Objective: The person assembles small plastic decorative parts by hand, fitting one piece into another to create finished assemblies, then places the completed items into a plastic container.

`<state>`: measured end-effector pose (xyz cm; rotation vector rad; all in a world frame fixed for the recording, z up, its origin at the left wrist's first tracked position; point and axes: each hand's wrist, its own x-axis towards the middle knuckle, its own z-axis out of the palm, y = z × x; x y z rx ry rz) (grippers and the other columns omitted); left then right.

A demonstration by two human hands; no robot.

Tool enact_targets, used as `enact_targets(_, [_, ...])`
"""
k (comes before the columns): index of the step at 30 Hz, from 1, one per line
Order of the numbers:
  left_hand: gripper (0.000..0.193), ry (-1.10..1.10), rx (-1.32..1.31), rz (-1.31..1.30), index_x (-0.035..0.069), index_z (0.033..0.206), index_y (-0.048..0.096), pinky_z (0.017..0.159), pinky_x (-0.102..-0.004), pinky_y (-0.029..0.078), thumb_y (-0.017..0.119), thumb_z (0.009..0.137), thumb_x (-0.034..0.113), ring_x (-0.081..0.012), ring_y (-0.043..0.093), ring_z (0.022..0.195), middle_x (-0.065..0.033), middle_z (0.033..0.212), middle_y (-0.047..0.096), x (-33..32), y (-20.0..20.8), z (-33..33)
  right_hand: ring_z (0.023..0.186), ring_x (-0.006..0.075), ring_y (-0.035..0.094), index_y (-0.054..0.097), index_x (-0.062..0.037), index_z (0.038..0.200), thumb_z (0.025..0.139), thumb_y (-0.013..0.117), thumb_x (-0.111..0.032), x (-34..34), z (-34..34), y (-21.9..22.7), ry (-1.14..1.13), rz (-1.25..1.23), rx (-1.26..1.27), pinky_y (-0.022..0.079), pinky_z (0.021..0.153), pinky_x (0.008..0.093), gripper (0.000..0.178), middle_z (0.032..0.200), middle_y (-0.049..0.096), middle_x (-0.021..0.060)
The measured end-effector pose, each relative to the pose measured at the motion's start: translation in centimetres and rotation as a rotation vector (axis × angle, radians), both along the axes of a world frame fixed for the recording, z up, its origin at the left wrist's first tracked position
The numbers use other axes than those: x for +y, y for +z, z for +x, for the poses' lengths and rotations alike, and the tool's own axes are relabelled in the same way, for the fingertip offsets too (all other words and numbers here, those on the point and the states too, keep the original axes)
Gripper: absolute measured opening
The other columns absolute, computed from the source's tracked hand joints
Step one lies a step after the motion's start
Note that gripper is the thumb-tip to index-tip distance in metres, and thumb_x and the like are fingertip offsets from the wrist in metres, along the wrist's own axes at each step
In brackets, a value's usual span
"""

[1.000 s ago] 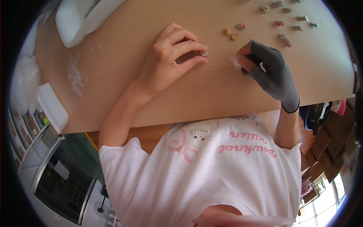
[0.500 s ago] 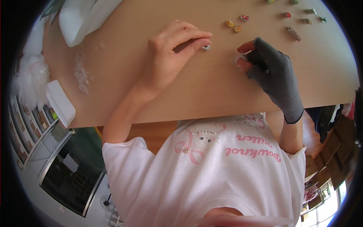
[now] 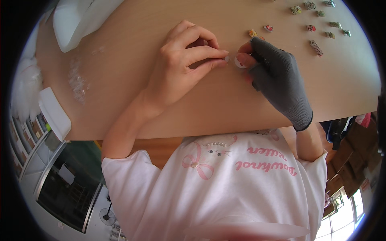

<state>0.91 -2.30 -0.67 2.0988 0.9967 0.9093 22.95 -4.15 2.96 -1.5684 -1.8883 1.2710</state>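
Observation:
Bare, with thumb and fingers pinched together, my left hand [image 3: 179,58] holds a small whitish piece [image 3: 226,59] at its fingertips. My right hand [image 3: 277,72] wears a grey glove with bare thumb and fingertip showing. Between them it grips a small white round disc [image 3: 240,62], partly covered by the thumb. The two held pieces are close together, a narrow gap apart, above the tabletop [image 3: 193,108]. Just beyond my right hand lie a little yellow-orange charm [image 3: 252,33] and a red one [image 3: 268,28]; another orange one is partly hidden by the glove.
Several small stacks of charms stand at the far right, among them a red one [image 3: 311,28] and a longer, tilted stack [image 3: 316,48]. Crumpled clear plastic bits [image 3: 77,80] lie at left. White containers [image 3: 68,28] sit far left and by the left edge [image 3: 55,113].
My right hand has moved left, bringing its white disc close to the piece in my left hand. The left hand stays pinched, its fingers slightly shifted. The whole view has shifted a little.

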Motion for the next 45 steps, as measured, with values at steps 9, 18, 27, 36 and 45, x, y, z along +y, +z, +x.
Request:
enact_targets(9, [0.03,0.033,-0.007,-0.034,0.006,0.093,0.081,0.066,-0.0281,0.05,0.084,0.067,-0.007,-0.0162,0.058,0.087,-0.0023,0.094,0.065,-0.2,0.1,0.1,0.063,0.0333,0.067,0.062,-0.0021,0.093,0.091,0.067,-0.013,-0.3,-0.3,-0.8,-0.096,0.0,0.063,0.05,0.058,0.0387,0.012,0.07,0.064,0.016])
enact_targets(18, [0.03,0.047,0.007,-0.03,0.004,0.09,0.079,0.067,-0.0296,0.051,0.083,0.064,-0.009,-0.0189,0.058,0.088,-0.0033,0.091,0.065,-0.4,0.0,0.3,0.061,0.0037,0.055,0.063,0.0018,0.103,0.098,0.062,-0.009,-0.4,-0.1,-0.4,-0.045,-0.088,0.003,0.044,0.055,0.0215,0.012,0.069,0.063,0.001])
enact_targets(27, [0.029,0.042,-0.011,-0.057,0.003,0.091,0.079,0.068,-0.0295,0.052,0.083,0.064,-0.008,-0.0198,0.059,0.088,-0.0048,0.09,0.064,-0.2,-0.2,-0.8,0.053,0.0208,0.061,0.063,-0.0001,0.095,0.093,0.068,-0.012,1.2,-1.2,0.1,0.036,-0.23,0.022,0.047,0.053,0.032,0.013,0.068,0.063,0.0129])
enact_targets(36, [0.018,0.083,-0.803,-0.853,0.005,0.107,0.073,0.077,-0.0284,0.05,0.076,0.091,0.01,-0.013,0.061,0.091,-0.0021,0.095,0.068,0.1,2.5,0.0,0.068,0.0171,0.063,0.063,-0.0035,0.113,0.092,0.063,-0.004,0.5,1.0,0.1,-0.059,0.198,0.37,0.052,0.06,0.0305,0.021,0.084,0.065,0.0077])
enact_targets(45, [0.028,0.105,-1.131,-0.989,0.005,0.118,0.067,0.083,-0.0252,0.045,0.067,0.1,0.026,-0.0099,0.055,0.09,-0.0004,0.103,0.064,-2.8,4.8,2.8,0.075,0.0241,0.067,0.071,-0.0086,0.111,0.08,0.077,-0.012,-0.5,-1.4,3.0,-0.061,0.907,-0.072,0.053,0.064,0.0344,0.031,0.094,0.07,0.0074])
